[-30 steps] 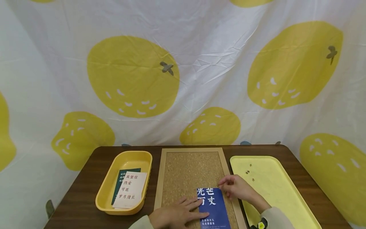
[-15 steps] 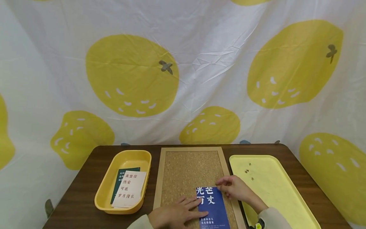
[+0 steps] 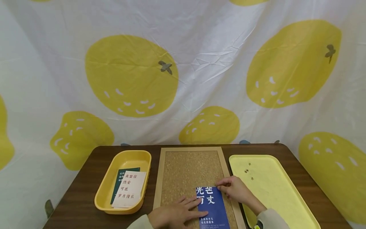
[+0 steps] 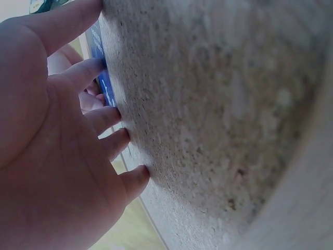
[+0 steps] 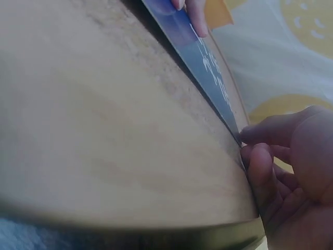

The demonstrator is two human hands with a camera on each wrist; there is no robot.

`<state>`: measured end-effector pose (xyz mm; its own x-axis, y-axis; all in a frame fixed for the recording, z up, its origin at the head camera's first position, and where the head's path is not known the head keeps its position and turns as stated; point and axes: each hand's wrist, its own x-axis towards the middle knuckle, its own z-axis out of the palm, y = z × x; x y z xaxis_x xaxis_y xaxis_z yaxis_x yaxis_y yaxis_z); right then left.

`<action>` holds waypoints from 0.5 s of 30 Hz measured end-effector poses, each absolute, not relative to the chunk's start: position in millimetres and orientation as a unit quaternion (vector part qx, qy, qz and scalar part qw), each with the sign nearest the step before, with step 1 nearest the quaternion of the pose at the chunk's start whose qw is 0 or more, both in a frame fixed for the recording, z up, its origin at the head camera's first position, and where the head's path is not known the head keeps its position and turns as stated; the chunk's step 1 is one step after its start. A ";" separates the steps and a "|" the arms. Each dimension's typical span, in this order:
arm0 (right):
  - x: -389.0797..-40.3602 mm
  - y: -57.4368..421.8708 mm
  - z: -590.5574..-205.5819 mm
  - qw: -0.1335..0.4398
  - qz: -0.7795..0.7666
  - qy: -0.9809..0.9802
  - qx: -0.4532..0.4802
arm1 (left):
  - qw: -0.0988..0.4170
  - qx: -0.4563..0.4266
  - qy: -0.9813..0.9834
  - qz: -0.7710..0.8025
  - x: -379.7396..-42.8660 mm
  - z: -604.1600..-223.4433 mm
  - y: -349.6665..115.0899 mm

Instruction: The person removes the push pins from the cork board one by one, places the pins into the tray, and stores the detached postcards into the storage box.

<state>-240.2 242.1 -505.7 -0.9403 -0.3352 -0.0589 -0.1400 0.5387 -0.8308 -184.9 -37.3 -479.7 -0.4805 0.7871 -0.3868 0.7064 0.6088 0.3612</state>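
Note:
A blue card (image 3: 213,208) with white Chinese characters lies on the lower right of a wood-framed corkboard (image 3: 190,168). My left hand (image 3: 177,213) lies with spread fingers across the card's left edge and the cork. In the left wrist view its fingertips (image 4: 136,177) touch the board. At the card's upper right corner, my right hand (image 3: 235,189) has thumb and forefinger brought together in a pinch. The right wrist view has these fingertips (image 5: 260,151) right at the corner of the card (image 5: 210,78). Whatever small thing they hold is hidden between them.
To the left stands a yellow-orange basket (image 3: 100,194) with a white card (image 3: 130,189) over a dark green card (image 3: 118,183). A pale yellow tray (image 3: 274,197) at right bears several tiny brass-coloured pins (image 3: 246,171). All rest on a dark wooden table (image 3: 77,197) before a lemon-print cloth.
My right hand has shifted very slightly left at the card's corner, and its fingers look closer together. The left hand and the card keep their places; the head view shifted a little.

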 end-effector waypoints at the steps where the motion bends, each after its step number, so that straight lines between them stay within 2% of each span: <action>1: -239.9 242.2 -505.6 0.104 -0.458 0.872 -0.138 | 0.263 0.435 0.858 0.075 -184.5 -479.5 -37.2; 5: -239.1 242.1 -504.2 0.100 -0.455 0.873 -0.141 | 0.265 0.429 0.860 0.077 -184.4 -480.4 -36.5; 15: -235.9 240.9 -503.3 0.096 -0.461 0.869 -0.148 | 0.256 0.447 0.853 0.084 -198.5 -513.4 -40.2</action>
